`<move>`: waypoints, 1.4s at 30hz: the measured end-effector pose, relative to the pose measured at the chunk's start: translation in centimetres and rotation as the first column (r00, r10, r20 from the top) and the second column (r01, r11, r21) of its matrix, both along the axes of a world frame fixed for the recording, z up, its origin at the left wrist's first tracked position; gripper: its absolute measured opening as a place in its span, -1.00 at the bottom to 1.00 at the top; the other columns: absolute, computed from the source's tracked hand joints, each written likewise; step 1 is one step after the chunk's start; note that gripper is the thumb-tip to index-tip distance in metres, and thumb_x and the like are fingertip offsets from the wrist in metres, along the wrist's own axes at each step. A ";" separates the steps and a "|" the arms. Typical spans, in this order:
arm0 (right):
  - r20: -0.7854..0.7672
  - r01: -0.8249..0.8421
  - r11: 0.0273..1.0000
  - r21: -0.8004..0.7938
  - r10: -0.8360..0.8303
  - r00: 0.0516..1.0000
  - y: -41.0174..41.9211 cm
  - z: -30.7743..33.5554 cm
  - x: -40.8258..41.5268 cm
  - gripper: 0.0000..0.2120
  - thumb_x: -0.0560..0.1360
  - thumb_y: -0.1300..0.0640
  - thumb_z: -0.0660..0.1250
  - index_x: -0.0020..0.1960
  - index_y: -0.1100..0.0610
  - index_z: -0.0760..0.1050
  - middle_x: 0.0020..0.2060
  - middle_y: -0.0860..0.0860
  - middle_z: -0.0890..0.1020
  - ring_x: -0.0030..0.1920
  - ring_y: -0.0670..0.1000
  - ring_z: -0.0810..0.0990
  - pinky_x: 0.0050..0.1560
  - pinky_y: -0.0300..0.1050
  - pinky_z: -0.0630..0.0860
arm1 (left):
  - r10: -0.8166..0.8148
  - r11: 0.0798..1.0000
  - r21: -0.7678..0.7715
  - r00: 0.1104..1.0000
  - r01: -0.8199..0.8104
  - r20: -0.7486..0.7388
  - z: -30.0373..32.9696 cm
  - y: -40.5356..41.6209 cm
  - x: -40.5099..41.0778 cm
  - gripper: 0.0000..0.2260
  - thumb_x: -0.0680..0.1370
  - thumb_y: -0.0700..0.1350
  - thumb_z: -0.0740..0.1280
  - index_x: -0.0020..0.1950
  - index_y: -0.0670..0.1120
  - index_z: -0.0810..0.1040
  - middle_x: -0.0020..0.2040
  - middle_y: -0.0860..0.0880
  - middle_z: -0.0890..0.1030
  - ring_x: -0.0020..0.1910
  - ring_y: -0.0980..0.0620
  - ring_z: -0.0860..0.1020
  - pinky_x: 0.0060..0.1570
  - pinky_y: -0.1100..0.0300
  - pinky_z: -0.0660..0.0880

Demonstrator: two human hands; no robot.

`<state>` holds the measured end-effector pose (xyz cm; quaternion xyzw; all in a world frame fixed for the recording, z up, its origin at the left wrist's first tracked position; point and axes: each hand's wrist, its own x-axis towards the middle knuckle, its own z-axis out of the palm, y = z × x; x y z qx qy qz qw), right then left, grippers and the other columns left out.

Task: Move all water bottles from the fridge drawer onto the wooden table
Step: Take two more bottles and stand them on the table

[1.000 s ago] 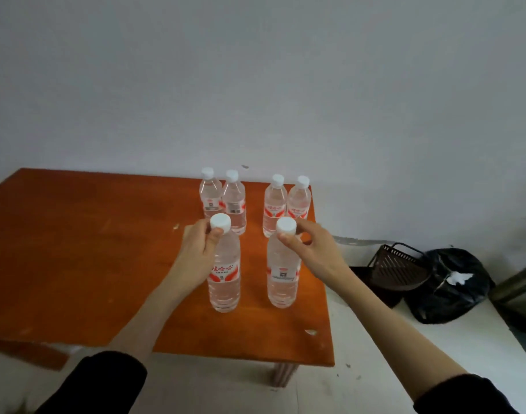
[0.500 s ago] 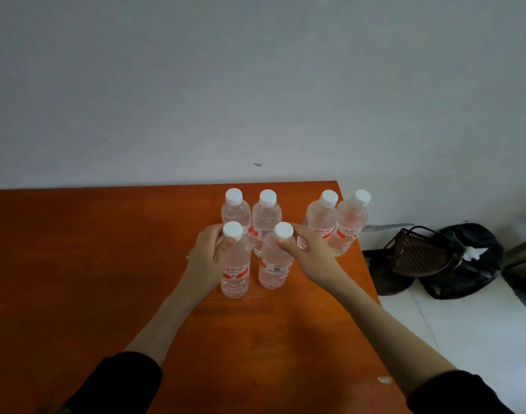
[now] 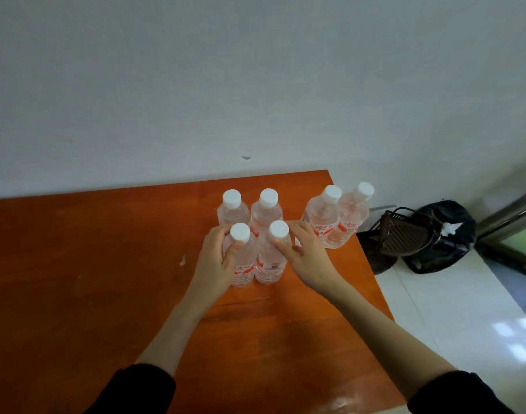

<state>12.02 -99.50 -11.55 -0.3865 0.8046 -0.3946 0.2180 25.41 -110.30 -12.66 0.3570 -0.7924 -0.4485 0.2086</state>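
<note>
Six bottles stand upright on the table [image 3: 91,264] near its far right corner. Left hand [image 3: 217,261] grips the near-left bottle [image 3: 242,264] below its cap; right hand [image 3: 308,258] pinches the neck of the near-right bottle [image 3: 269,261], apparently resting on the wood.

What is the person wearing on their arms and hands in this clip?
Both hands, left hand and right hand, are bare: no gloves, rings or watch are visible. The forearms are uncovered, with black sleeves pushed up near the elbows on both arms.
</note>
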 end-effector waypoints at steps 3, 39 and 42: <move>0.021 0.000 1.000 -0.012 0.000 1.000 0.3 0.0 0.4 -0.57 0.52 -0.05 0.23 0.34 0.08 0.34 0.31 0.02 0.40 0.29 -0.06 0.36 0.32 0.06 0.41 | -0.019 1.000 -0.003 1.000 0.019 -0.003 0.4 0.2 0.2 -0.63 0.55 0.03 0.19 0.33 -0.04 0.34 0.32 0.00 0.41 0.25 0.12 0.38 0.21 0.14 0.38; -0.607 0.965 0.233 0.123 -0.751 0.259 77.8 10.7 17.3 -0.17 0.32 -0.45 -0.10 0.47 -0.14 -0.25 0.44 -0.16 -0.26 0.47 -0.08 -0.29 0.46 0.18 -0.23 | -0.949 -0.071 -0.684 0.161 0.726 0.270 10.3 67.4 -9.1 -0.31 0.45 0.30 -0.09 0.48 0.05 -0.20 0.49 0.09 -0.19 0.49 0.02 -0.20 0.42 -0.06 -0.23; -0.585 0.982 0.127 0.139 -0.790 0.185 83.6 10.5 18.4 -0.21 0.43 -0.37 0.07 0.48 -0.10 -0.24 0.50 -0.09 -0.19 0.46 -0.08 -0.30 0.44 0.12 -0.27 | -0.962 -0.153 -0.678 0.049 0.719 0.269 9.9 74.5 -10.2 -0.31 0.45 0.28 -0.09 0.51 0.03 -0.09 0.53 0.04 -0.12 0.50 0.00 -0.20 0.43 -0.05 -0.22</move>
